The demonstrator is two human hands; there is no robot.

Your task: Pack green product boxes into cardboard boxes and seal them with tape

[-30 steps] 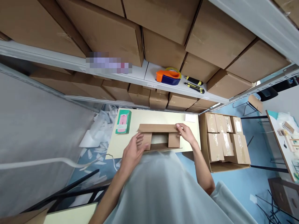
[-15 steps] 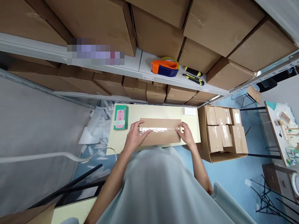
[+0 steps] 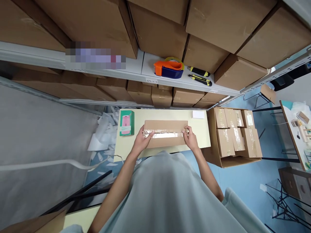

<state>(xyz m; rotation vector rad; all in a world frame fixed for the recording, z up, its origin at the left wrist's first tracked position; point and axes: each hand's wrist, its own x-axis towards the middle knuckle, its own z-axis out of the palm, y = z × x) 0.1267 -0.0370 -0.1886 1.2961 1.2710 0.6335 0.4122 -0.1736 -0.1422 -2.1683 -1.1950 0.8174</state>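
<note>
A long flat cardboard box (image 3: 166, 142) lies before me on a pale yellow table (image 3: 155, 114). Shiny clear tape runs lengthwise along the middle of its top. At the box's left end my left hand (image 3: 141, 139) grips the edge, thumb lying on the tape and fingers round the side. My right hand (image 3: 190, 139) holds the right end, thumb and forefinger bent close together at the end of the tape. Whether those fingertips pinch the tape itself is too small to tell. Left of the box rests a green box with a pink panel (image 3: 125, 124).
A small white box (image 3: 198, 114) lies at the table's back right. To the right stands an open carton (image 3: 216, 149) of several taped boxes. A shelf above bears an orange-and-blue tape dispenser (image 3: 168, 69) and two utility knives (image 3: 199, 80). A white cable (image 3: 70, 162) crosses at left.
My left thumb has shifted slightly left along the tape. The right thumb and fingers have changed their position at the box's right end. The whole view has turned a little.
</note>
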